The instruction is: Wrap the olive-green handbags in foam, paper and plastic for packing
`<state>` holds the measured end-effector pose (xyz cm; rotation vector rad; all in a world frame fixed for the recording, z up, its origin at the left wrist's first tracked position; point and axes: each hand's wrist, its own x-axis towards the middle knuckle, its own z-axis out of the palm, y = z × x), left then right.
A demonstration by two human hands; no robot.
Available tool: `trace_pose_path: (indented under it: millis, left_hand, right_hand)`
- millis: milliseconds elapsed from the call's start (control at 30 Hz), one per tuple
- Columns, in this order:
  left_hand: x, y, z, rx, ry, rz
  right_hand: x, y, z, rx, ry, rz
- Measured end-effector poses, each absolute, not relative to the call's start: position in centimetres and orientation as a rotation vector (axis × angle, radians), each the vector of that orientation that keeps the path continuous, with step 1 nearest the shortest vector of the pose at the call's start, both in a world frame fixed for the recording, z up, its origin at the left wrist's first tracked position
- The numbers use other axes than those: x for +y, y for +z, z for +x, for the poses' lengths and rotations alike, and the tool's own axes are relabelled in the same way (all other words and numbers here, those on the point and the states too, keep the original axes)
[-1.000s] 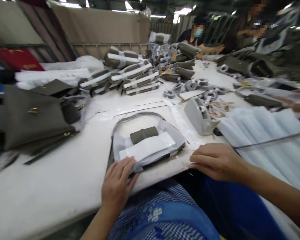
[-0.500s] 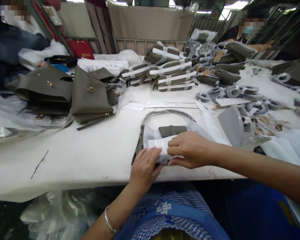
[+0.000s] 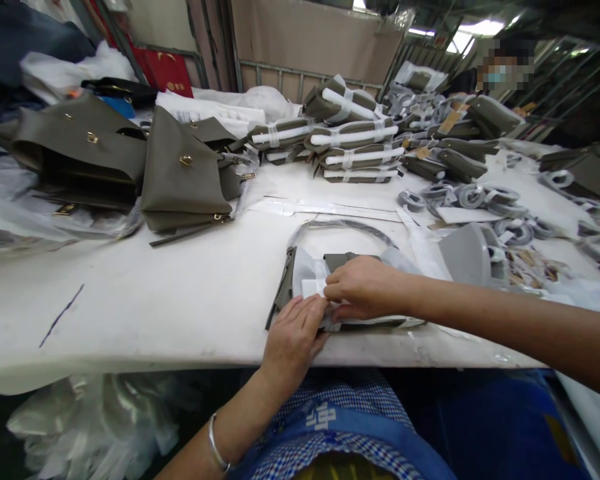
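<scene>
- One long white table (image 3: 180, 287), running across most of the view; near edge right in front of me.
- Two open olive bags (image 3: 183, 167) with gold-coloured clasps, on the table's left side, mouths gaping, next to each other; crumpled clear plastic around them.
- Several wrapped olive bags (image 3: 353, 140) stacked toward the back, white strips along their sides.
- My work bag (image 3: 283, 283), olive, lying at the table's near edge, straight in front of me; both hands on it, strap (image 3: 350, 225) arched out over the tabletop on the far side, translucent wrap (image 3: 305, 263) across the top.
- Grey dispenser (image 3: 465, 257), to the right of the bag, beyond my right forearm; coiled straps (image 3: 473, 197) lie behind it.
- My left hand (image 3: 293, 333): fingers nearly together, laid over the bag's near left part, thumb lower at the front edge. Gripping or only pressing, can't tell.
- My right hand (image 3: 357, 287): fingers curled, tips gathered just beside the left fingertips, thumb underneath. Can't tell if anything is pinched.
- White strip (image 3: 311, 287) on the wrap, partly hidden by both hands.
- Silver bracelet (image 3: 215, 441), on my left wrist.
</scene>
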<state>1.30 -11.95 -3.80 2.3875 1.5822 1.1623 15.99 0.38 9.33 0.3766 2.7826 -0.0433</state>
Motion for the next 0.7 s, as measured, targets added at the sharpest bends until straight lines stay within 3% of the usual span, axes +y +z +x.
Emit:
trace_pose_path:
  millis: [700]
  left_hand:
    - [-11.8,-3.4,1.4,1.597,1.279,2.491]
  right_hand:
    - [2.4,10.6,9.8,2.393,-0.007,0.128]
